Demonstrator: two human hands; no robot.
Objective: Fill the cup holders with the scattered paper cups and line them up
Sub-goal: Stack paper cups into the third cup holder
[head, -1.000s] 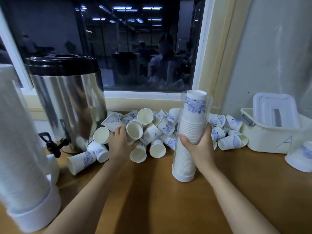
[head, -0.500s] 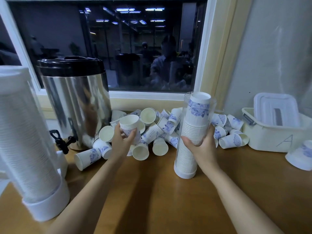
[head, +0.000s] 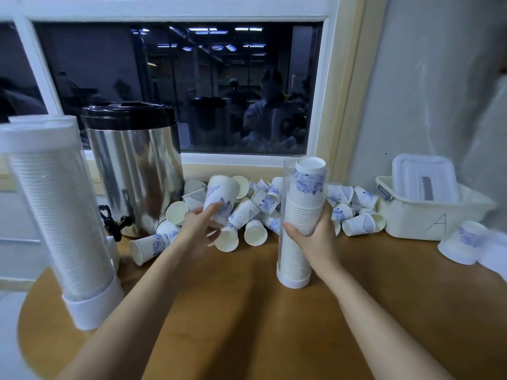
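Far left, near the table (head: 247,319) edge: left holder (head: 57,215), upright on a white base, packed to its cap with white cups; just behind it and to the right, a steel urn (head: 137,171) with black lid and black tap (head: 116,222), set against the sill of a dark window (head: 178,86); from the urn's foot rightward along the sill, a pile (head: 255,229) of loose cups, white with blue print, lying on their sides at all angles, several mouth-forward; left hand (head: 196,231) raised over the near left part of that pile, fingers (head: 212,209) curled round one cup (head: 222,193); lifted clear of the table and tilted, too blurred to tell which end is up; right of centre, right holder (head: 292,267), a clear tube standing on the table just in front of the pile; holds a nested stack, bottoms up, reaching its open top; right hand (head: 315,239) gripping the tube about midway, thumb on the left wall, fingers (head: 326,215) wrapped round the right; beyond that hand, stray cups (head: 359,223) on their sides, reaching a cream box (head: 439,218) marked A, with a white lid (head: 424,174) propped in it; far right, a lone cup (head: 463,242) upside-down on the table, just in front of the box, apart from the pile.
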